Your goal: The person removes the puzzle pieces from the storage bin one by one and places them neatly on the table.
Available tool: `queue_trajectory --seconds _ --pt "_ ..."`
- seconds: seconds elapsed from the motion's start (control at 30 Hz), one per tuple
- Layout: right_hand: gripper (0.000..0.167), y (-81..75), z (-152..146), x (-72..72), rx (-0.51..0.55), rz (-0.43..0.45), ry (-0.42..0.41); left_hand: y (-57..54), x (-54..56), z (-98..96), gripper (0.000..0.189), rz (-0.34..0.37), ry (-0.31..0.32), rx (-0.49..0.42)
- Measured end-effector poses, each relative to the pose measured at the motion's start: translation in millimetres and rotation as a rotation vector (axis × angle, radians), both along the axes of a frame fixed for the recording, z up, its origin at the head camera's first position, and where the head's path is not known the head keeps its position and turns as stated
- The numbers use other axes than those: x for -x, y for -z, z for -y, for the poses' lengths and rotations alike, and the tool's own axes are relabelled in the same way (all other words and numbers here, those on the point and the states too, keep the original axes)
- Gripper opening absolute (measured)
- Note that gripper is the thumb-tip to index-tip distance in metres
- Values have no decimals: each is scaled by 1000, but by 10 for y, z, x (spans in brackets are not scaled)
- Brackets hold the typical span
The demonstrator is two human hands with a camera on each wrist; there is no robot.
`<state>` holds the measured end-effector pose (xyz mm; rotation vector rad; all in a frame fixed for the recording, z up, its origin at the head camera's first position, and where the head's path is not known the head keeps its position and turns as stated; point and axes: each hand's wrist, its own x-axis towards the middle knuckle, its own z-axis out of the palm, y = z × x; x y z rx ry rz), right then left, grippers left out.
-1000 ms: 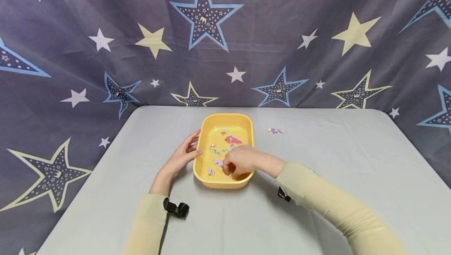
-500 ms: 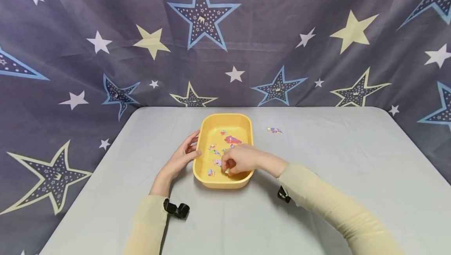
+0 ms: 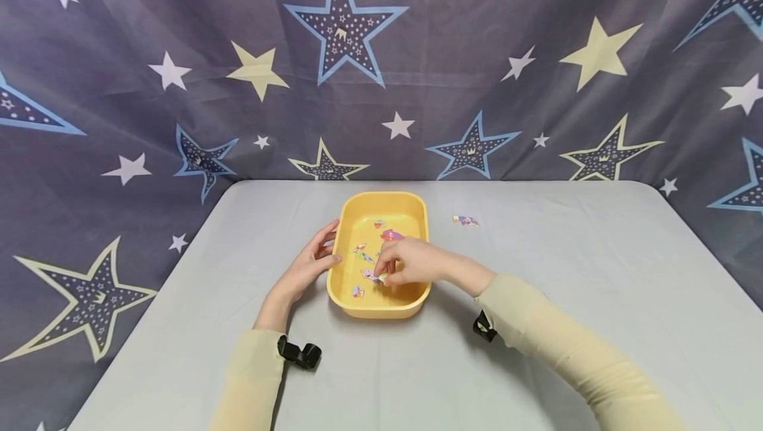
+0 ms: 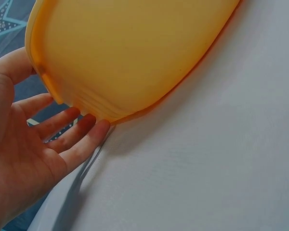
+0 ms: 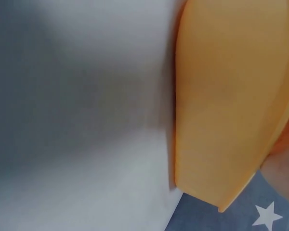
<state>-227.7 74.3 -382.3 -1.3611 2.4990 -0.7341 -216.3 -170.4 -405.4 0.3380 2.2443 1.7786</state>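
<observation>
A yellow plastic tub (image 3: 377, 312) stands on the table, with several small flat colourful cut-outs lying on its bottom. My left hand (image 3: 305, 264) holds its left side, thumb at the rim and fingers along the outer wall; the left wrist view shows those fingertips against the wall (image 4: 111, 57). Inside the tub, my right hand (image 3: 411, 261) pinches a small greenish cut-out (image 3: 383, 277) between thumb and fingers. Close beside it lies a pink-purple cut-out (image 3: 369, 275). A red cut-out (image 3: 390, 235) is partly hidden behind the right hand. The right wrist view shows mostly the tub's outer side (image 5: 226, 96).
One purple cut-out (image 3: 465, 220) lies on the grey-covered table (image 3: 536, 252), right of the tub. Nearer the tub's front is a blue-and-red cut-out (image 3: 357, 292). A dark star-patterned cloth (image 3: 369, 106) hangs behind the table.
My right hand has picked at a small greenish cut-out near the tub's front right and shifted slightly up and away with it. The left hand and tub stay in place.
</observation>
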Motion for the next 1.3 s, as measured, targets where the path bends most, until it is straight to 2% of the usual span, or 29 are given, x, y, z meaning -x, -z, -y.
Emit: queue_trajectory --seconds 0.23,0.53,0.9,1.07,1.3 --pt "17 -51 -67 36 64 25 2 -10 -6 -3 71 7 -3 -5" --pt "16 -143 -211 105 133 34 43 -4 -5 -1 71 4 -5 -1" --pt "19 -216 -466 198 112 28 122 6 7 13 71 5 -1 -5" --pt "17 -221 -575 215 114 -12 149 -4 4 7 71 3 0 -3" --pt "18 -174 -711 229 134 -15 199 -9 0 6 71 3 -4 -12"
